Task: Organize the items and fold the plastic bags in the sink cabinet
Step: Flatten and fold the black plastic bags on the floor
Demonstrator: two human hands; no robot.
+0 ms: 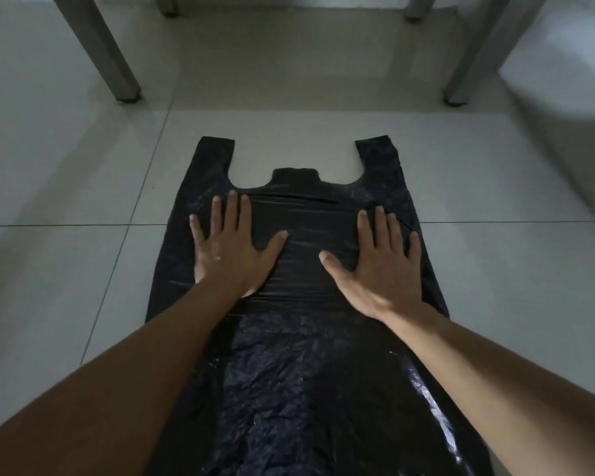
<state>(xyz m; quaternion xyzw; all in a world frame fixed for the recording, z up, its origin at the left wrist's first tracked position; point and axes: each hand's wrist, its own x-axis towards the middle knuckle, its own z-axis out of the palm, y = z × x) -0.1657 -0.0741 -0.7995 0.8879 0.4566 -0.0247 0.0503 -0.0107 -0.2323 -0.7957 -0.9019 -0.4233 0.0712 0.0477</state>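
On the pale tiled floor (66, 187), a black plastic bag (303, 372) lies spread flat, its length running from the near edge of the view away toward the far side. Its two handle loops point away from the person, the left handle (215, 156) and the right handle (378, 156) well apart, with a small tab of plastic standing up between them at the bag's mouth. Both hands rest palm down on the far half of the bag. The left hand (232, 249) lies on the bag's left part, fingers straight and slightly fanned, thumb stretched toward the middle. The right hand (382, 266) lies on the right part in the same way, fingers straight and close together, thumb angled inward. Neither hand curls round or pinches anything; the flat palms and fingers press the plastic against the floor. Between the hands the plastic looks pulled smooth, with a few tight creases running across from left to right, while the near half of the bag is crumpled and wrinkled, catching a glint of light along its right edge. Both bare forearms reach in from the near corners. At the far side, grey furniture legs stand on the tiles, one leg (107, 60) to the left and another leg (474, 63) to the right, both apart from the bag
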